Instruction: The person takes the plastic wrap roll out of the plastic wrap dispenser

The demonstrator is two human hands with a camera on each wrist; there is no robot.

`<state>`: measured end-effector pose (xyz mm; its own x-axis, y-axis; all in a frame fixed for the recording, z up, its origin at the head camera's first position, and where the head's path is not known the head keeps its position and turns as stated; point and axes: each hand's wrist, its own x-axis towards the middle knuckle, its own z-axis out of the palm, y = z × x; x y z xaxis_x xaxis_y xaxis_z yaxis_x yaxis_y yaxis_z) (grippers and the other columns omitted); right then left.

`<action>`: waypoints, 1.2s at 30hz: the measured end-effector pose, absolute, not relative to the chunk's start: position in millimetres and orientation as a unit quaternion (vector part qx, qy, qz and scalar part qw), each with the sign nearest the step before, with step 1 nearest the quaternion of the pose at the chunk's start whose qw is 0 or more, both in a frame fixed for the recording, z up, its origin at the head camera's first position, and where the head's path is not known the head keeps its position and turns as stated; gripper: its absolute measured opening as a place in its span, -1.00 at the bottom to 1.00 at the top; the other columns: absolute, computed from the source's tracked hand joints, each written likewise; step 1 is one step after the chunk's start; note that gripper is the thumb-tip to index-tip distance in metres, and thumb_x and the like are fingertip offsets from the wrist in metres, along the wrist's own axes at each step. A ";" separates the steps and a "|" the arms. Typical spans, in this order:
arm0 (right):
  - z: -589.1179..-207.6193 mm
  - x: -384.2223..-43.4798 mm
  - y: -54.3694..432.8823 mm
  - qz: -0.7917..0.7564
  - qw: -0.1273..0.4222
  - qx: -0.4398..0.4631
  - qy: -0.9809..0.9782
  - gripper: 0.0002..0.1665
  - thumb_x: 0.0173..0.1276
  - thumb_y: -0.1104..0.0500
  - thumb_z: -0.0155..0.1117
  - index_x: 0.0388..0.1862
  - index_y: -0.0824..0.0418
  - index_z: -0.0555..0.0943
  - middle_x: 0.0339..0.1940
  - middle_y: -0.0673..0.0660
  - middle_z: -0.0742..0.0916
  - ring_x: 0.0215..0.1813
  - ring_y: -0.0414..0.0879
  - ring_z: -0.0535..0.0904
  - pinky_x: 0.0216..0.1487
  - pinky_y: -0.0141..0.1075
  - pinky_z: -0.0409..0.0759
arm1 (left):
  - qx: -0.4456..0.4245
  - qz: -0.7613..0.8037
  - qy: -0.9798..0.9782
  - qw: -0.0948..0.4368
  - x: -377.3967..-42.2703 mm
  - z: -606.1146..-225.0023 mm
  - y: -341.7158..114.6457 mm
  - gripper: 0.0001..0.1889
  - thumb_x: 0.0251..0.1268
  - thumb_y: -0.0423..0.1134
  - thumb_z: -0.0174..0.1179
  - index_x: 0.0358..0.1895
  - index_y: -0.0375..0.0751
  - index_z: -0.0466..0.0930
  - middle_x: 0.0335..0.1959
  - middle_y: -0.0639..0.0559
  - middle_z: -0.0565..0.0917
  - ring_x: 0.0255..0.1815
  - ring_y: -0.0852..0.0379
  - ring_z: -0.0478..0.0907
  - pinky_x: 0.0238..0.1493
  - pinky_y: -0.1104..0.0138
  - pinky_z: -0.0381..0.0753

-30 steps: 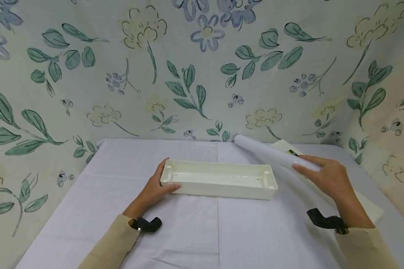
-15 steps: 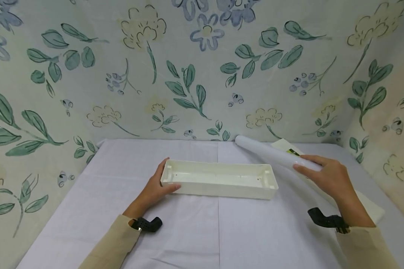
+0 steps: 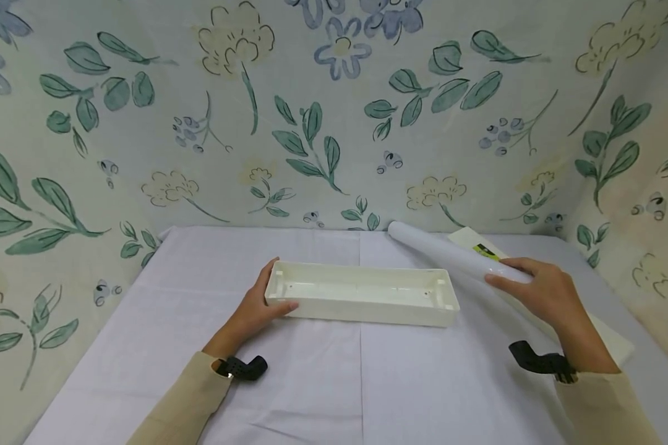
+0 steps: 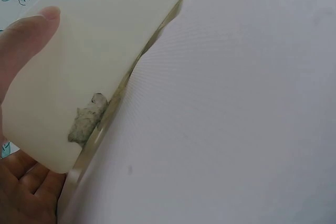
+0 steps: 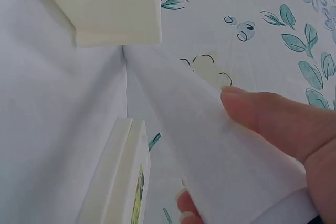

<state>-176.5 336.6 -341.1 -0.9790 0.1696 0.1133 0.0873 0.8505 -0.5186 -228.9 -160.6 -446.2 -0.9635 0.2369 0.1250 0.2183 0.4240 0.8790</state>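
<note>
My left hand (image 3: 258,306) grips the left end of a long white rectangular plastic tray (image 3: 367,312), thumb on its front wall. In the left wrist view, fingers curl at the tray's end, and a rough greyish patch (image 4: 86,120) marks the wall near its bottom edge. Toward the right, my right hand (image 3: 545,293) holds a smooth white roll (image 3: 440,248) near its close end, thumb on one side and fingertips showing on the other in the right wrist view. The roll slants back and left, its far end near the table's back edge.
Behind and under the roll lies a flat off-white panel (image 3: 612,337) with a yellow-green and black label (image 3: 485,251). A white cloth (image 3: 300,383) covers the table. Floral fabric (image 3: 228,148) hangs close behind and at both sides.
</note>
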 end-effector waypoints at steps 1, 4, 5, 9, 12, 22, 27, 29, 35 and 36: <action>-340.7 -176.9 336.5 0.265 0.075 -0.068 -0.959 -0.01 0.16 -0.35 0.32 0.29 0.37 0.44 0.21 0.54 0.45 -0.12 0.32 0.44 -0.44 -0.16 0.53 | 0.135 0.520 0.844 0.009 -229.2 -445.6 -160.8 0.09 0.02 0.09 0.43 0.54 0.23 -0.16 0.39 -0.03 0.29 0.35 -0.10 0.27 0.31 -0.18 0.18; -340.3 -177.9 337.7 0.260 0.067 -0.068 -0.961 0.01 0.16 -0.36 0.31 0.29 0.40 0.43 0.21 0.55 0.44 -0.13 0.32 0.44 -0.44 -0.17 0.52 | 0.135 0.517 0.845 0.014 -229.5 -444.8 -161.4 0.09 0.02 0.09 0.43 0.54 0.22 -0.17 0.41 -0.04 0.28 0.37 -0.10 0.25 0.32 -0.18 0.17; -340.1 -178.2 338.1 0.259 0.065 -0.066 -0.962 0.01 0.17 -0.36 0.31 0.29 0.41 0.42 0.20 0.56 0.44 -0.14 0.32 0.44 -0.44 -0.17 0.51 | 0.136 0.517 0.845 0.016 -229.9 -444.8 -161.5 0.09 0.03 0.09 0.42 0.54 0.21 -0.18 0.41 -0.04 0.27 0.37 -0.10 0.25 0.32 -0.18 0.17; -339.6 -179.0 339.3 0.251 0.063 -0.060 -0.964 0.02 0.17 -0.35 0.31 0.31 0.41 0.41 0.20 0.57 0.44 -0.14 0.31 0.44 -0.45 -0.18 0.50 | 0.139 0.520 0.843 0.014 -230.8 -443.5 -161.2 0.09 0.03 0.09 0.43 0.54 0.22 -0.17 0.40 -0.04 0.29 0.34 -0.10 0.27 0.30 -0.18 0.20; -339.2 -180.4 340.3 0.250 0.060 -0.062 -0.964 0.04 0.16 -0.36 0.32 0.33 0.40 0.39 0.22 0.58 0.42 -0.14 0.32 0.44 -0.46 -0.18 0.53 | 0.139 0.522 0.842 0.008 -231.8 -442.1 -160.9 0.09 0.02 0.09 0.43 0.54 0.24 -0.16 0.39 -0.03 0.29 0.34 -0.10 0.27 0.30 -0.18 0.20; -344.5 -180.3 343.6 0.249 0.034 -0.071 -0.965 0.05 0.14 -0.33 0.35 0.36 0.38 0.35 0.25 0.60 0.37 -0.14 0.34 0.43 -0.47 -0.22 0.55 | 0.134 0.519 0.844 0.015 -229.6 -443.9 -161.2 0.09 0.01 0.09 0.43 0.54 0.24 -0.16 0.41 -0.02 0.27 0.37 -0.10 0.24 0.32 -0.18 0.16; -346.7 -180.5 342.9 0.252 0.030 -0.076 -0.964 0.07 0.10 -0.34 0.38 0.36 0.37 0.36 0.27 0.59 0.37 -0.11 0.36 0.42 -0.43 -0.13 0.59 | 0.133 0.518 0.845 0.015 -229.7 -444.5 -161.2 0.10 0.01 0.10 0.43 0.54 0.25 -0.16 0.41 -0.02 0.27 0.37 -0.10 0.24 0.32 -0.19 0.15; -347.9 -180.3 343.2 0.249 0.022 -0.077 -0.965 0.10 0.07 -0.36 0.39 0.36 0.37 0.36 0.27 0.59 0.37 -0.10 0.37 0.42 -0.40 -0.08 0.59 | 0.130 0.518 0.845 0.019 -228.9 -444.6 -161.0 0.10 0.01 0.10 0.44 0.54 0.25 -0.16 0.42 -0.02 0.26 0.38 -0.10 0.23 0.32 -0.19 0.15; -349.9 -181.5 343.8 0.233 0.021 -0.065 -0.970 0.06 0.07 -0.29 0.43 0.35 0.37 0.37 0.27 0.58 0.39 -0.10 0.35 0.42 -0.38 -0.09 0.58 | 0.134 0.514 0.847 0.015 -228.4 -443.9 -160.4 0.09 0.03 0.09 0.42 0.54 0.23 -0.17 0.40 -0.03 0.28 0.36 -0.11 0.26 0.30 -0.19 0.19; -350.4 -181.5 343.6 0.233 0.020 -0.065 -0.970 0.04 0.08 -0.28 0.44 0.35 0.37 0.37 0.26 0.58 0.40 -0.11 0.34 0.42 -0.39 -0.10 0.57 | 0.135 0.515 0.846 0.015 -228.5 -443.9 -160.4 0.09 0.03 0.08 0.42 0.54 0.23 -0.17 0.40 -0.03 0.28 0.35 -0.11 0.26 0.30 -0.19 0.19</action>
